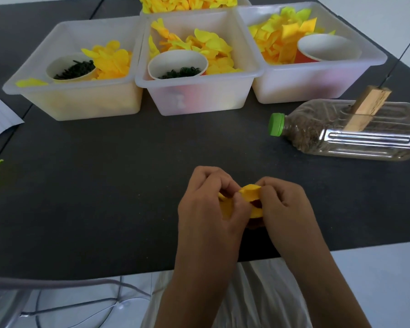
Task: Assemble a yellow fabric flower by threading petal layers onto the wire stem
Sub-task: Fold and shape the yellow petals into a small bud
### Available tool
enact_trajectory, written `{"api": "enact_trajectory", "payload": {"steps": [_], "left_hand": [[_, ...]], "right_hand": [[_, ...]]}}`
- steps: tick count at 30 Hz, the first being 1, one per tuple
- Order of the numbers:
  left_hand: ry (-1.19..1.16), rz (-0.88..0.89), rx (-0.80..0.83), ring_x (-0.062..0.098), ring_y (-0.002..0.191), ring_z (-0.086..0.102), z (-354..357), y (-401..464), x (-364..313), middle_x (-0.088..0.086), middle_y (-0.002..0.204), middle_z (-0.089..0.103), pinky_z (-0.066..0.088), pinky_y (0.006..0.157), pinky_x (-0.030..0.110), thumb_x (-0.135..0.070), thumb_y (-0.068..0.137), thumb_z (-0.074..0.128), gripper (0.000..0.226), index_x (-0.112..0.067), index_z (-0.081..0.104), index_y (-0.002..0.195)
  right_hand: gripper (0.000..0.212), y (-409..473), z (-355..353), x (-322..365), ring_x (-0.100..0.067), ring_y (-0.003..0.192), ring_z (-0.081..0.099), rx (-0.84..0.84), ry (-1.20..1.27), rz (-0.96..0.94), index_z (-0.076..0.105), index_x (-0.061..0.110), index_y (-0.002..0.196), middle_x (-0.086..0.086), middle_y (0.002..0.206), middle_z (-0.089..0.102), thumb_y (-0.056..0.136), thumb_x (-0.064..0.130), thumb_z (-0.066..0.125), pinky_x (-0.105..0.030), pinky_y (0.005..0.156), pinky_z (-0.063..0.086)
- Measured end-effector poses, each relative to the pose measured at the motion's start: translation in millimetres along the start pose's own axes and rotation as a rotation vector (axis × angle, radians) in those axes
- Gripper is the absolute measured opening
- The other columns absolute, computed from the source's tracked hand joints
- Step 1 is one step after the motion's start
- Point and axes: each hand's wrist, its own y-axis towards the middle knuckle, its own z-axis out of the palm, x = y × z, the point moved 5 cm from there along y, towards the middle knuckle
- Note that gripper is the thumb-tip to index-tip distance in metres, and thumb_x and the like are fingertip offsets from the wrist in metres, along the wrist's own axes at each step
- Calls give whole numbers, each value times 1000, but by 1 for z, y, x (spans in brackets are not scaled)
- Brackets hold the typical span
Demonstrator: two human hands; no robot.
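- Near the front edge of the dark table [104, 185], both hands meet over a small bunch of yellow petal layers [250, 190]; the left hand [208, 204] curls its fingers round the left side of the fabric, and the right hand [287, 202] pinches its upper right edge
- no wire stem can be made out between the hands; it may be hidden by the fingers
- the fabric looks thin, light and floppy, so it will probably crumple and slip rather than hold a shape; a fingertip pinch close to the centre hole seems the best place to hold it, leaving the outer petals free
- pulled hard, the cloth could likely fray or tear at the hole
- far across the table stand three translucent bins; the left bin [29, 95] and the middle bin [199, 100] each hold loose yellow petals and a paper cup of dark green pieces; the right bin [317, 91] holds petals and a cup
- at right lies a clear bottle [365, 138] on its side with a green cap
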Motion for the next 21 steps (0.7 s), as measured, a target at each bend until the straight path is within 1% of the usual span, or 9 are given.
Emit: {"api": "enact_trajectory", "payload": {"steps": [2, 3, 6, 9, 12, 15, 17, 19, 21], "left_hand": [[-17, 30, -62, 3, 87, 51, -9, 2, 0, -10, 93, 52, 40, 74, 5, -21, 79, 56, 3, -21, 57, 76], [-19, 48, -79, 3, 87, 51, -12, 3, 0, -9, 93, 53, 40, 74, 5, -20, 79, 56, 3, -20, 58, 77], [-11, 70, -53, 4, 88, 52, -12, 4, 1, -9, 94, 53, 40, 77, 5, -19, 80, 60, 5, -22, 56, 77], [-7, 96, -22, 2, 89, 51, -8, 3, 3, -9, 95, 54, 41, 77, 6, -18, 85, 66, 13, -22, 56, 79], [-69, 122, -16, 2, 92, 54, -8, 2, 5, -9, 97, 56, 43, 77, 8, -22, 86, 64, 8, -20, 59, 81], [-222, 57, -51, 9, 94, 58, -11, 1, 9, -11, 98, 57, 46, 75, 12, -30, 83, 57, 8, -23, 59, 80], [-312, 23, -82, 14, 95, 59, -12, 0, 11, -11, 98, 58, 46, 73, 13, -28, 80, 54, 4, -26, 58, 80], [-362, 35, -103, 16, 96, 60, -13, -1, 11, -11, 98, 58, 45, 74, 13, -24, 79, 54, 4, -25, 57, 80], [-426, 65, -96, 18, 97, 60, -11, -2, 10, -9, 100, 59, 46, 77, 17, -19, 80, 54, 4, -22, 58, 80]], "right_hand": [[33, 1, -3, 1, -7, 49, 59, 68, 103, 36, 59, 7, 69, -1, 56, 63, 96, 9, 41, -16, 48, 47], [32, 1, -2, 3, -10, 50, 62, 124, 173, 32, 60, 4, 72, -3, 58, 65, 98, 11, 43, -19, 49, 50], [45, -7, 4, 9, -21, 59, 66, 228, 336, -8, 64, 5, 82, -11, 69, 69, 94, 44, 45, -28, 53, 53], [50, -11, 12, 16, -15, 58, 65, 289, 210, -81, 61, 14, 79, -2, 69, 67, 87, 62, 49, -25, 52, 53], [44, -12, 15, 17, -17, 58, 67, 338, 206, -54, 61, 17, 79, -2, 69, 68, 79, 59, 46, -25, 53, 55], [41, -15, 18, 20, -19, 63, 68, 396, 301, -44, 65, 19, 84, -2, 74, 70, 79, 56, 48, -34, 62, 58], [39, -16, 20, 22, -22, 67, 68, 419, 349, -46, 67, 15, 91, -4, 79, 69, 84, 49, 49, -39, 65, 58], [35, -16, 23, 21, -21, 68, 66, 444, 423, 11, 69, 14, 91, -5, 78, 69, 86, 42, 49, -36, 63, 57], [28, -16, 26, 17, -22, 71, 67, 462, 520, 108, 73, 20, 85, -8, 81, 71, 89, 36, 50, -35, 65, 57]]}}
